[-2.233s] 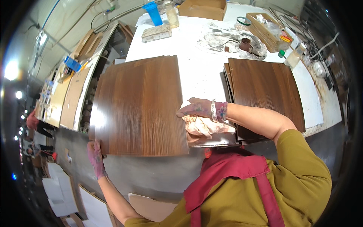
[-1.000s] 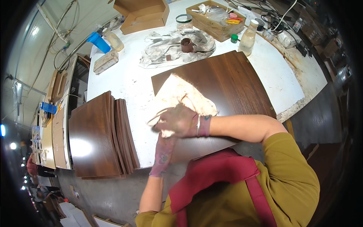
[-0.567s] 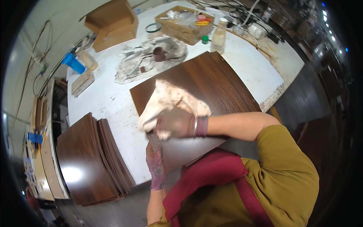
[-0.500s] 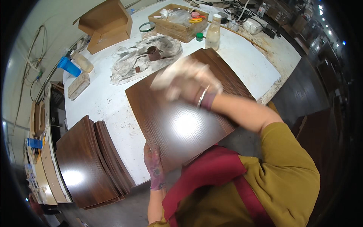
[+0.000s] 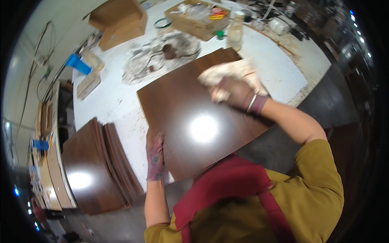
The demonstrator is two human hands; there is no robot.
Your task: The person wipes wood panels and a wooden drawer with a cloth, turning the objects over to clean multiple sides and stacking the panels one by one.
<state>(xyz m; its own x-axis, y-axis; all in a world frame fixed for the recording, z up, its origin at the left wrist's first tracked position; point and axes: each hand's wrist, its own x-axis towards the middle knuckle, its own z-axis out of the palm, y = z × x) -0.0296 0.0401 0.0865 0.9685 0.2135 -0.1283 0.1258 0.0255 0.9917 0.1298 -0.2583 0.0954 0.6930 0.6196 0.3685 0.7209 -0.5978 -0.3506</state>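
A glossy dark brown wood-grain panel (image 5: 178,121) lies at the table's front edge, on top of other panels whose edges show at its far right. My right hand (image 5: 235,93), in a stained glove with a bangle at the wrist, is closed on a cream cloth (image 5: 243,69). It presses the cloth to the right part of the panel and is slightly blurred. My left hand (image 5: 155,156), in a purplish patterned glove, grips the panel's left edge, with the thumb side along the top. Its other fingers are partly hidden.
A stack of similar panels (image 5: 91,170) stands at the left. On the white table (image 5: 117,105) are a crumpled stained cloth (image 5: 137,60) with a small brown cup (image 5: 169,51), a bottle (image 5: 235,32), a blue cup (image 5: 78,64), an open cardboard box (image 5: 121,34) and a supply box (image 5: 194,26).
My right hand has swept the cloth to the right across the panel. My left hand has slid farther up the panel's left edge. The view has shifted a little.
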